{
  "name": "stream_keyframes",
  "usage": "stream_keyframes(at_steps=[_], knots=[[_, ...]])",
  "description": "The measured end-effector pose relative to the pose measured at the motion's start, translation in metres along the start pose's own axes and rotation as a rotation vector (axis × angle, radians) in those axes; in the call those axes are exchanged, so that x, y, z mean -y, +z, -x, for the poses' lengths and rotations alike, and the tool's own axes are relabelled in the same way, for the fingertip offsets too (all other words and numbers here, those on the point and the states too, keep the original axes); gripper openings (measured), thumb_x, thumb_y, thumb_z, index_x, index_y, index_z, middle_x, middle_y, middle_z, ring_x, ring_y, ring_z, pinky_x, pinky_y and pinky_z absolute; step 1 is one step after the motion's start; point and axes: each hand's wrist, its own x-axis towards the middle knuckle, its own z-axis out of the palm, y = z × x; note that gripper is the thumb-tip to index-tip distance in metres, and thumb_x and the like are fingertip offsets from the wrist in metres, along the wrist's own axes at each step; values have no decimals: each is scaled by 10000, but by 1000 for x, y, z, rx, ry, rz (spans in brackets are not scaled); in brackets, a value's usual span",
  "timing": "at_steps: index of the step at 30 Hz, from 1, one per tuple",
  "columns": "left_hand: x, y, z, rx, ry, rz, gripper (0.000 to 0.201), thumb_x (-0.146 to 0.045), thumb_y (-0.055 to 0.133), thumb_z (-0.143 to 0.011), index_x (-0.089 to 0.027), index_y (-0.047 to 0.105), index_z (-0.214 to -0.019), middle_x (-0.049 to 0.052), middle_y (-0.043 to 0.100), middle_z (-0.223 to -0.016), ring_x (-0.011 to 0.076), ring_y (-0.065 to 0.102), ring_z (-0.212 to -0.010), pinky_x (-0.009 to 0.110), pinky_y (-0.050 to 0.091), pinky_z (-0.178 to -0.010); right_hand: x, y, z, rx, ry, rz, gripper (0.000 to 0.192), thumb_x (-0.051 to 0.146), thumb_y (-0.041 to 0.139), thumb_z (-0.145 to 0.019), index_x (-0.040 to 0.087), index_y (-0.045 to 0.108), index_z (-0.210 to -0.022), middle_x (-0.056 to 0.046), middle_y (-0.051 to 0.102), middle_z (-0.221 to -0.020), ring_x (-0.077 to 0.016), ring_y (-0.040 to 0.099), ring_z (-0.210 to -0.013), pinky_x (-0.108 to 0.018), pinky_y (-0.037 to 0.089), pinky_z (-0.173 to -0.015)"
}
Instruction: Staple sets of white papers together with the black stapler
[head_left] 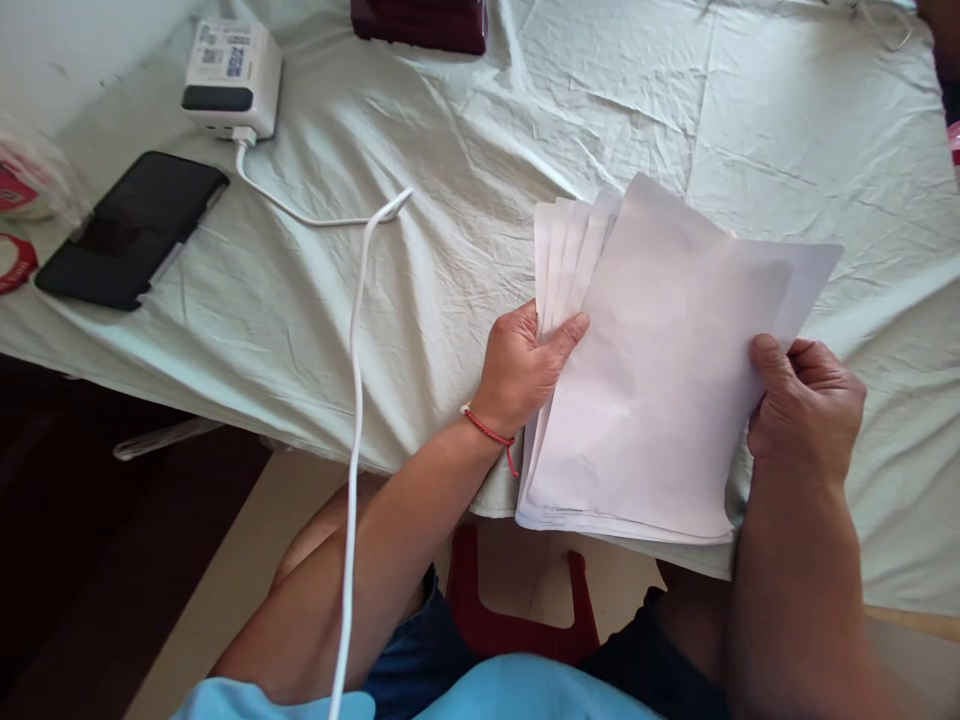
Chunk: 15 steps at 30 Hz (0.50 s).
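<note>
Evidently the sheaf of papers (pixel 660 380) lay squarely between your two hands, right of centre in the view, over the near edge of the table, its lower end reaching past the cloth towards your lap. Its long axis ran away from your body, with the far end leaning to the right. Neither hand was clearly nearer, for each had one long side. Your left hand (pixel 525 365) pinched the left side about midway, thumb flat on the top sheet and fingers hidden underneath; beyond it the far corners spread in a narrow fan. Your right hand (pixel 806 405) gripped the right side at nearly the same level, thumb on top and fingers curled at the edge; you could not tell how many sheets it had. A corner of a lower sheet jutted out past that thumb.

A red cord bracelet (pixel 489 428) circled your left wrist. Farther left, a white cable (pixel 356 370) passed in front of your left forearm and led up to a white box (pixel 232 75). Near that box lay a black phone (pixel 135 225), all on the pale green tablecloth (pixel 465 230).
</note>
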Motion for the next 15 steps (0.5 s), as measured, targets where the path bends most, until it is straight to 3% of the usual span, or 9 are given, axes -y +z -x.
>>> stream_keyframes(at_steps=[6, 15], knots=[[1, 0, 0, 2, -10, 13, 443, -557, 928, -850, -201, 858, -1104, 92, 869, -1221, 317, 798, -1185, 429, 641, -1036, -7, -3, -8, -78, -21, -3, 278, 335, 926, -633, 179, 779, -811, 42, 637, -682, -86, 529, -635, -244, 440, -604], [-1, 0, 0, -4, -19, -21, 457, -558, 935, -838, -188, 858, -1095, 105, 866, -1234, 336, 794, -1197, 441, 637, -1038, -6, -3, -8, -86, -41, -48, 236, 273, 924, -613, 189, 777, -778, 45, 642, -665, -86, 516, -635, -241, 425, -597]])
